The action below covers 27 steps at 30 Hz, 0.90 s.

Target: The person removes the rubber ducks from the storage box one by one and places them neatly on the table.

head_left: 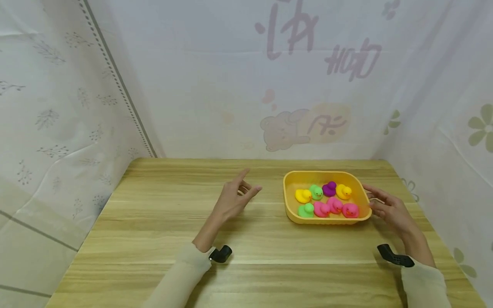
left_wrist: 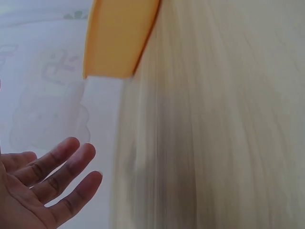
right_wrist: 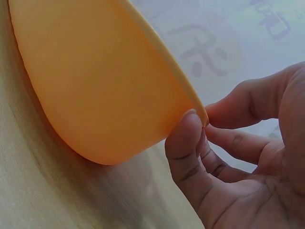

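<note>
A yellow plastic basket (head_left: 325, 221) with rounded corners stands on the right part of the wooden table. Small toy ducks lie in it: two yellow ones (head_left: 303, 196), two green ones (head_left: 306, 210), a purple one (head_left: 329, 188) and three pink ones (head_left: 350, 210). My right hand (head_left: 392, 211) is at the basket's right end, thumb and fingertips pinching the rim, as the right wrist view shows close up. Left of the basket, my left hand (head_left: 233, 199) hovers with spread fingers and holds nothing; a gap separates it from the basket.
The wooden table (head_left: 161, 239) backs onto a white printed curtain (head_left: 215, 107), with more curtain along both sides. Each cuff carries a black wrist camera (head_left: 221, 254). Table surface extends left of the basket and in front of it.
</note>
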Each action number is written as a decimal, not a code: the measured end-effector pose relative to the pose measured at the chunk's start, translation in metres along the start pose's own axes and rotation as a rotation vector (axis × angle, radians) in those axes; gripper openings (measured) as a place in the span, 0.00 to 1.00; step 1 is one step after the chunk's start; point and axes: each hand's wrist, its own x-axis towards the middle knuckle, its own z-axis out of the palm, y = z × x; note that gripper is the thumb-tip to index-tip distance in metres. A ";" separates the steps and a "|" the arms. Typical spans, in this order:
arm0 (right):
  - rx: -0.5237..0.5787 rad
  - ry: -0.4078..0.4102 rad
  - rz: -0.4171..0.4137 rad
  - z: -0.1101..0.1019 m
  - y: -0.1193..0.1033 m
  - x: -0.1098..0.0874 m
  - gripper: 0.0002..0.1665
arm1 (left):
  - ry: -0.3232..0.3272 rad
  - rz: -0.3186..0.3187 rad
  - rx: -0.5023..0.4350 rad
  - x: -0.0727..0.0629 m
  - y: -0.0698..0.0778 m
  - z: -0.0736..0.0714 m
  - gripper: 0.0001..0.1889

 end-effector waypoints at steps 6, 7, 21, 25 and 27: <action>0.042 0.002 0.015 -0.001 0.000 -0.002 0.33 | -0.020 -0.018 -0.034 0.005 0.009 0.008 0.40; 0.047 0.001 0.014 -0.001 0.000 -0.002 0.34 | -0.021 -0.020 -0.038 0.006 0.011 0.009 0.40; -0.053 0.012 0.055 -0.004 -0.005 0.001 0.37 | -0.134 0.048 -0.070 0.025 0.033 0.022 0.40; -0.015 0.002 0.038 -0.003 -0.004 0.000 0.36 | -0.190 0.059 -0.055 0.029 0.040 0.025 0.41; 0.015 0.000 0.031 -0.003 -0.003 0.000 0.36 | -0.215 0.068 -0.038 0.031 0.043 0.028 0.42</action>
